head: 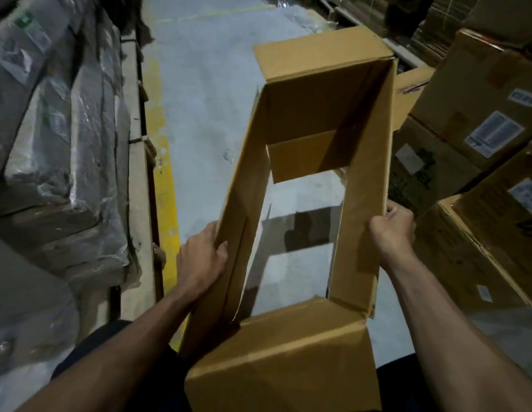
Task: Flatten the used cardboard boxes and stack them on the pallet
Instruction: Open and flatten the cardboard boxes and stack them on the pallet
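Warehouse floor (205,120), grey concrete with a yellow painted stripe (165,185) along its left side, is seen straight through the open cardboard box (362,185), which tells that both ends have been freed and only a hollow sleeve is left. The flattening step is judged to be in hand: the sleeve is held up in front of the person, over the floor, and has not yet been collapsed. For the next move, the two long walls would need to be pushed in opposite directions so that the creased corners fold and the sleeve shears flat; the loose end flaps would then have to lie in line with the walls. No pallet for the flattened boxes can be made out with certainty, though the low boards at the left edge may belong to one.

Shrink-wrapped stacks (59,138), glossy and wrinkled, are ranged down the left. Sealed cartons (478,108) with white printed labels are piled on the right. The box itself is plain brown corrugated board, matt, long and narrow, with scuffed edges, a torn lip near the lower flap (288,361), and a far flap (321,55) standing outward.

The left wall is gripped by the left hand (199,257), thumb over the rim. The right wall is clasped by the right hand (392,230), its fingers curled round the outer edge.
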Motion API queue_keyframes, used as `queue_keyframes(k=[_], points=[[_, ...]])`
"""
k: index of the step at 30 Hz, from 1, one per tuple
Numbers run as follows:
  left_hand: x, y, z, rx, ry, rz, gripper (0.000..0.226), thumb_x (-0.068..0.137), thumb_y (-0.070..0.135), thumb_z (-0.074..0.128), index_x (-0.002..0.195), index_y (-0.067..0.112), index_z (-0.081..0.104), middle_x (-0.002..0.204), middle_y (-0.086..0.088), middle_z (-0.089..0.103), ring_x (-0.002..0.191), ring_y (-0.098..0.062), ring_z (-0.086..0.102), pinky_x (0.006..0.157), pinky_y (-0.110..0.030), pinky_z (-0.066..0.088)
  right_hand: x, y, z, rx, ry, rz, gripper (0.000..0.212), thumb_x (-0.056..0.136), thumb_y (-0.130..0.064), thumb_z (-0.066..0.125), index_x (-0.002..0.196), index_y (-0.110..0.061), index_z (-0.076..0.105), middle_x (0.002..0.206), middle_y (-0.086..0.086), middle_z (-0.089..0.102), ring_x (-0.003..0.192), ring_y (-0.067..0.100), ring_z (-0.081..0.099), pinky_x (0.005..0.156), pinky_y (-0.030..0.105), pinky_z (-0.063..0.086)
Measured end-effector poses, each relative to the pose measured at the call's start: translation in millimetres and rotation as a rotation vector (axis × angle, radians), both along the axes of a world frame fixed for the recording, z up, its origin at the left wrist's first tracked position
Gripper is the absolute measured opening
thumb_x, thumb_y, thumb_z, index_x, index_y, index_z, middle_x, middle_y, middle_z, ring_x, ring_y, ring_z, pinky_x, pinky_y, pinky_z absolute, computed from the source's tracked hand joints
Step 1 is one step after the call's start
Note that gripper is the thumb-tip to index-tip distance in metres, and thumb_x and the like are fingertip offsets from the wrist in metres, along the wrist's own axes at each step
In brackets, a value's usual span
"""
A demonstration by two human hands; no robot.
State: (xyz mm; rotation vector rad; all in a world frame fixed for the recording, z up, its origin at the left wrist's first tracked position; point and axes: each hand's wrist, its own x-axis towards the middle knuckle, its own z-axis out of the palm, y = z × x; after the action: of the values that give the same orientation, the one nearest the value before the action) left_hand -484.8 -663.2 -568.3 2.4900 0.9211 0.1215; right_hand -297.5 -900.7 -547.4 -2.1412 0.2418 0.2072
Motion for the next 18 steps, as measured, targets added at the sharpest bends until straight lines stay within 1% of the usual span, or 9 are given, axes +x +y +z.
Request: queue_keyframes(k=[2,4,6,8,10,12,15,17,18], points=[[-9.8,-12.1,-3.8,-0.009,0.003,-0.062,0.040,0.090,0.028,0.057,0.129,0.018,0.057,0.103,-0.015,0.072,0.096,-0.040,0.066,0.078,-0.046,0.054,2.8,3.3,-0.9,0.023,0.007,-0.040,0.018,0.095,-0.011,0.059,0.104,-0.025,0.066,0.097,0.004,0.068,0.086,0.028,0.066,0.081,0.051,0.059],[-16.2,-24.8,-6.5,0.009,0.023,-0.118,0.041,0.091,0.019,0.058,0.132,0.018,0.054,0.103,-0.016,0.072,0.095,-0.041,0.065,0.076,-0.045,0.052,0.9,6.8,1.2,0.051,0.007,-0.072,0.014,0.097,-0.012,0.059,0.101,-0.025,0.062,0.099,0.004,0.067,0.088,0.027,0.066,0.082,0.048,0.059],[-22.0,-37.7,-6.9,-0.001,0.005,-0.154,0.042,0.095,0.018,0.054,0.137,0.019,0.049,0.109,-0.012,0.071,0.097,-0.038,0.065,0.080,-0.044,0.052,-0.7,10.0,2.4,0.064,-0.005,-0.091,0.015,0.098,-0.011,0.058,0.099,-0.025,0.060,0.099,0.004,0.065,0.090,0.027,0.065,0.082,0.046,0.058],[-24.4,-48.3,-7.3,-0.036,-0.034,-0.180,0.042,0.099,0.021,0.048,0.140,0.023,0.042,0.117,-0.008,0.068,0.101,-0.033,0.066,0.085,-0.044,0.053,-2.0,12.1,3.7,0.086,-0.013,-0.108,0.015,0.098,-0.010,0.057,0.099,-0.025,0.058,0.098,0.004,0.064,0.090,0.026,0.064,0.081,0.045,0.057],[-21.4,-57.9,-7.7,-0.109,-0.057,-0.200,0.043,0.104,0.027,0.044,0.146,0.026,0.035,0.129,-0.004,0.064,0.107,-0.026,0.066,0.093,-0.043,0.054,-3.0,14.2,7.1,0.109,-0.022,-0.113,0.017,0.097,-0.008,0.057,0.099,-0.025,0.057,0.097,0.003,0.063,0.089,0.025,0.064,0.082,0.046,0.058],[-15.5,-68.0,-5.7,-0.171,-0.052,-0.212,0.050,0.105,0.037,0.042,0.152,0.026,0.027,0.140,-0.001,0.056,0.116,-0.022,0.063,0.099,-0.041,0.052,-2.5,15.7,9.3,0.123,-0.028,-0.097,0.018,0.097,-0.008,0.056,0.100,-0.026,0.056,0.098,0.003,0.064,0.089,0.025,0.064,0.083,0.049,0.059],[-10.8,-81.7,1.5,-0.227,-0.024,-0.297,0.067,0.099,0.059,0.043,0.154,0.028,0.019,0.147,0.002,0.049,0.126,-0.021,0.056,0.105,-0.042,0.047,-2.4,16.9,15.1,0.139,-0.035,-0.063,0.016,0.097,-0.009,0.055,0.106,-0.023,0.055,0.098,0.007,0.064,0.085,0.024,0.064,0.083,0.049,0.059],[-6.3,-90.6,7.9,-0.224,0.059,-0.388,0.085,0.091,0.073,0.040,0.157,0.028,0.011,0.157,0.001,0.037,0.136,-0.023,0.047,0.111,-0.047,0.040,-0.5,18.2,17.8,0.158,-0.043,-0.035,0.017,0.097,-0.010,0.055,0.110,-0.021,0.058,0.092,0.005,0.064,0.084,0.024,0.065,0.078,0.044,0.060],[-2.1,-96.4,10.7,-0.208,0.107,-0.429,0.092,0.088,0.078,0.040,0.158,0.028,0.006,0.161,0.001,0.029,0.141,-0.025,0.040,0.113,-0.048,0.037,0.1,19.2,20.2,0.154,-0.046,-0.026,0.020,0.096,-0.010,0.054,0.114,-0.019,0.060,0.091,0.003,0.064,0.081,0.022,0.064,0.071,0.038,0.058]])
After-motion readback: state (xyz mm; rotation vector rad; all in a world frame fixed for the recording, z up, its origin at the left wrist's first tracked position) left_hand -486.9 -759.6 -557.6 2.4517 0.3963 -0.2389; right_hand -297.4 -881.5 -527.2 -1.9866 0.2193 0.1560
